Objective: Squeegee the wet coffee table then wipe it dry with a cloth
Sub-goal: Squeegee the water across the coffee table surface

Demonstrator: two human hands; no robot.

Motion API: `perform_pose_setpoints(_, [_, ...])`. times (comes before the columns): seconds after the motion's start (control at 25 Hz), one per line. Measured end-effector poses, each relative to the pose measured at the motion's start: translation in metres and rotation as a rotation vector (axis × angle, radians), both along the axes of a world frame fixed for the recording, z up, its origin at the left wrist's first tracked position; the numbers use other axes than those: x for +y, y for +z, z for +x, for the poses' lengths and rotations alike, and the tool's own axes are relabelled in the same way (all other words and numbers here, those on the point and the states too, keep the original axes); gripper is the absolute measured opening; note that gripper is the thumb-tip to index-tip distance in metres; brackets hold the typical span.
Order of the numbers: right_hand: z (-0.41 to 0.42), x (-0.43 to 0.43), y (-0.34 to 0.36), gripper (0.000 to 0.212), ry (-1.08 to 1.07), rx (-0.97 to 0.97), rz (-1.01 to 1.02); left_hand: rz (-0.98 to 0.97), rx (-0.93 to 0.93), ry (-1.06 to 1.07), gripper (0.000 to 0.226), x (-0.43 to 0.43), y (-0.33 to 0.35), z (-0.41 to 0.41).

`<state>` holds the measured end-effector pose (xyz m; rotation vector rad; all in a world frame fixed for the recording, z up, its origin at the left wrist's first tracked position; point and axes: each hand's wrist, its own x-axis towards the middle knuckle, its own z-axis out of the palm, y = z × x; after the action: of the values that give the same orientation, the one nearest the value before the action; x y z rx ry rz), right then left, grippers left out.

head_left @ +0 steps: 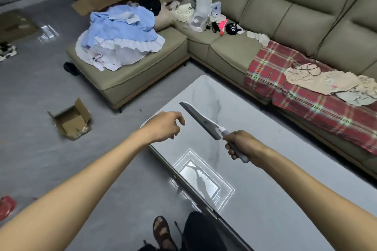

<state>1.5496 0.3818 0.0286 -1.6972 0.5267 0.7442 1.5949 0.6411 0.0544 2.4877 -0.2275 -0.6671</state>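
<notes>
Head view: the right hand (237, 145) grips the squeegee (201, 121) by its handle, blade raised over the marble coffee table (285, 179). The left hand (165, 124) hovers empty, fingers loosely curled. Squeegeeing seems barely begun; no drying cloth is clearly visible.

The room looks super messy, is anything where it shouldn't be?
Yes. A small cardboard box lies tipped open on the floor, a heap of blue clothes is dumped on the sofa, and red scraps litter the floor. The coffee table itself holds nothing loose.
</notes>
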Motion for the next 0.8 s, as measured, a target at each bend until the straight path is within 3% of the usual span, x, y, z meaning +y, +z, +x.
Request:
perform_pose_setpoints(0.32, [0.132, 0.007, -0.086, 0.033, -0.085, 0.180, -0.120, 0.052, 0.166, -0.031, 0.023, 0.006, -0.094, 0.168])
perform_pose_setpoints(0.56, [0.245, 0.010, -0.115, 0.027, -0.172, 0.022, -0.274, 0.007, 0.150, 0.033, 0.029, 0.005, -0.148, 0.297])
perform_pose_setpoints(0.68, [0.290, 0.022, -0.166, 0.034, -0.183, 0.035, -0.366, 0.051, 0.059, 0.024, 0.026, -0.002, -0.220, 0.358])
perform_pose_setpoints(0.8, [0.335, 0.034, -0.238, 0.035, -0.148, 0.061, -0.453, 0.116, 0.104, -0.020, 0.040, -0.003, -0.319, 0.417])
